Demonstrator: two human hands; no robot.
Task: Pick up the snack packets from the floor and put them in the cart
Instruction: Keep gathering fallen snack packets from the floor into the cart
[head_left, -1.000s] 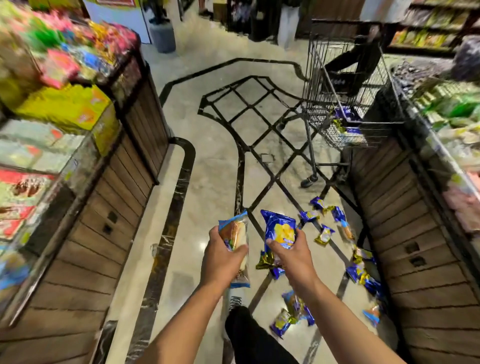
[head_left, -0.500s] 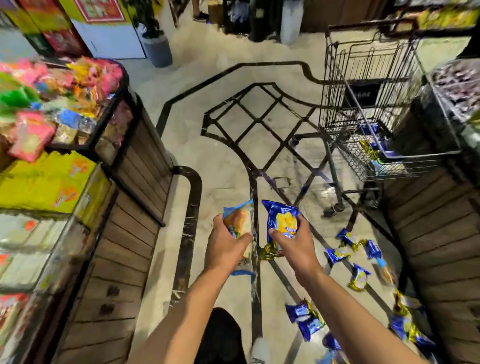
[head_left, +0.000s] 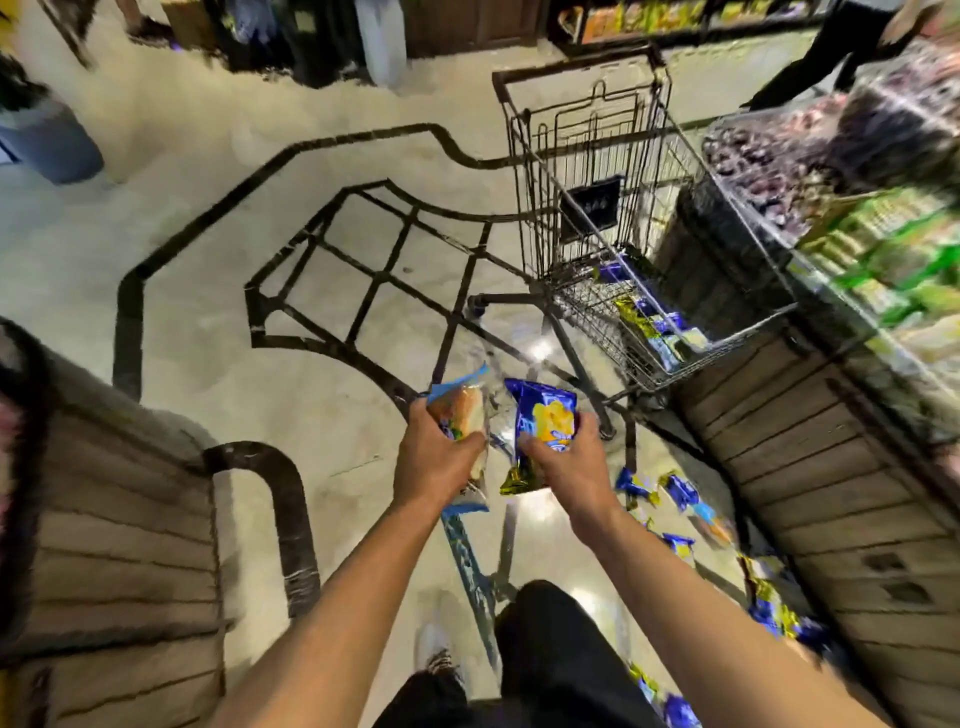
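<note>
My left hand (head_left: 434, 457) grips a clear, blue-edged packet with a bun inside (head_left: 462, 415). My right hand (head_left: 566, 462) grips a blue and yellow snack packet (head_left: 545, 421). Both are held out in front of me above the floor. The wire shopping cart (head_left: 597, 171) stands ahead to the right, with several blue and yellow packets (head_left: 649, 322) in its basket. More snack packets (head_left: 680, 493) lie scattered on the floor to my right, along the foot of the wooden counter.
A wooden display counter (head_left: 831, 467) with green goods runs along the right. Another wooden counter (head_left: 114, 519) is at the left. A grey planter (head_left: 47, 140) stands far left. A person in black (head_left: 810, 67) bends at the far right. My legs are below.
I have stepped forward. The cart is now much closer and larger in view. Both hands keep their packets, and the floor packets have slid toward the lower right.
</note>
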